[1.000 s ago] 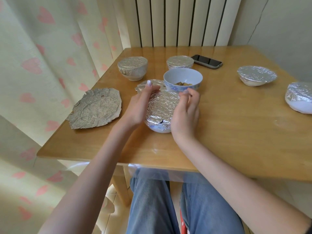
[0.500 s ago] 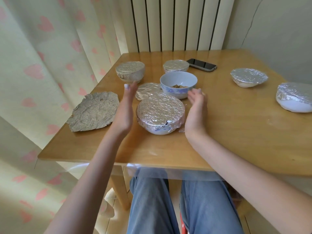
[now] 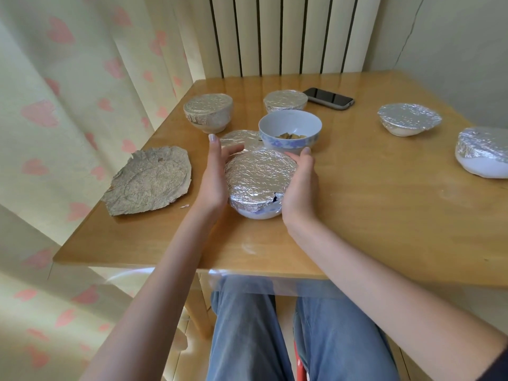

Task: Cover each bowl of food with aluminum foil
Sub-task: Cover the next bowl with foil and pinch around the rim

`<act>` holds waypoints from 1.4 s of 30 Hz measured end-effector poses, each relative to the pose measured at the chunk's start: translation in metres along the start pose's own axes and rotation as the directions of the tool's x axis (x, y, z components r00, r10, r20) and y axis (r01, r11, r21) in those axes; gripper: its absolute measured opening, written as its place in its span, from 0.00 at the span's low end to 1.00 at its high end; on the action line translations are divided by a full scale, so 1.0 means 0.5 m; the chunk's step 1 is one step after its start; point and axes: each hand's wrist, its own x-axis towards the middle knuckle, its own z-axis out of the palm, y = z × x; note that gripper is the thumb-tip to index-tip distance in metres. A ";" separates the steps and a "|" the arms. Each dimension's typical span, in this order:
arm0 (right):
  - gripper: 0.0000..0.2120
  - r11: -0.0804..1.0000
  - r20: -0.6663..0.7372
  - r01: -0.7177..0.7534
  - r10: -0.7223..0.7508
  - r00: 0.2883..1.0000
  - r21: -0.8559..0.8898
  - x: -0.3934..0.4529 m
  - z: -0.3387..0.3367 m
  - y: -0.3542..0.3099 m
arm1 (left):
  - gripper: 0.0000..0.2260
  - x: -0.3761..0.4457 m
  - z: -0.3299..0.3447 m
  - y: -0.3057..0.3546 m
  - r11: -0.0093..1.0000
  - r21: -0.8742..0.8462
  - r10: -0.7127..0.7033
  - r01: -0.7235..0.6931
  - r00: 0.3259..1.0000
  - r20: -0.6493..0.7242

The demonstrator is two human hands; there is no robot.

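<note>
Heart-print curtain (image 3: pixel 68 105) fills left of frame. Crumpled foil sheet (image 3: pixel 151 182) lies flat at left of bench (image 3: pixel 384 215). Left hand (image 3: pixel 213 174) cups left side of foil-covered bowl (image 3: pixel 259 182) at frame centre, fingers curved against foil. Right hand (image 3: pixel 301 185) cups right side likewise. Foil torn at near rim. Just behind: uncovered blue-patterned bowl (image 3: pixel 290 132) holding food. Upper centre: two foil-covered bowls, phone (image 3: pixel 328 98). Right: two more covered bowls.
</note>
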 end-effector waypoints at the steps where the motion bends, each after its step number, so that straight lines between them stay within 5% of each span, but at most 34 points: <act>1: 0.22 1.000 0.032 0.003 -0.003 0.999 0.005 0.006 -0.003 -0.004 | 0.32 -0.004 0.003 -0.002 1.000 0.008 0.002 -0.001 0.999 -0.042; 4: 0.23 0.999 0.192 -0.034 0.038 0.981 -0.026 0.026 -0.018 -0.020 | 0.32 -0.018 0.006 -0.009 1.000 0.028 -0.003 0.007 0.991 -0.134; 8: 0.30 0.990 0.373 -0.060 0.103 0.922 -0.124 0.043 -0.049 -0.046 | 0.31 -0.020 -0.018 0.000 0.996 -0.087 -0.031 0.026 0.998 -0.052; 13: 0.24 0.986 -0.083 0.101 -0.113 0.990 -0.136 0.004 -0.047 -0.049 | 0.36 0.027 -0.052 0.013 0.999 -0.032 0.020 -0.017 0.997 0.080; 19: 0.26 0.992 -0.190 0.117 -0.126 0.974 -0.055 -0.062 0.036 -0.001 | 0.34 0.043 -0.028 0.026 0.999 0.024 -0.041 0.036 0.953 0.301; 24: 0.24 0.992 -0.216 0.118 -0.126 0.968 -0.047 -0.045 0.031 -0.007 | 0.35 0.027 -0.021 0.017 0.996 -0.026 -0.085 0.090 0.984 0.157; 27: 0.14 0.996 -0.101 0.084 -0.085 0.991 -0.015 -0.019 0.013 -0.017 | 0.34 0.003 -0.002 0.012 0.996 -0.056 -0.071 0.072 0.997 0.019; 35: 0.27 0.997 0.279 -0.063 0.048 0.959 0.043 0.053 -0.003 -0.030 | 0.28 -0.047 0.053 0.007 0.996 -0.065 -0.087 0.065 0.896 -0.436; 39: 0.27 1.000 0.396 -0.015 0.020 0.918 -0.017 0.056 -0.028 -0.047 | 0.26 -0.057 0.039 0.009 0.997 -0.057 -0.064 0.048 0.944 -0.323; 42: 0.20 0.993 0.216 0.099 -0.085 0.973 -0.058 0.054 -0.065 -0.040 | 0.39 -0.069 -0.036 0.011 0.961 0.236 0.169 -0.143 0.981 -0.096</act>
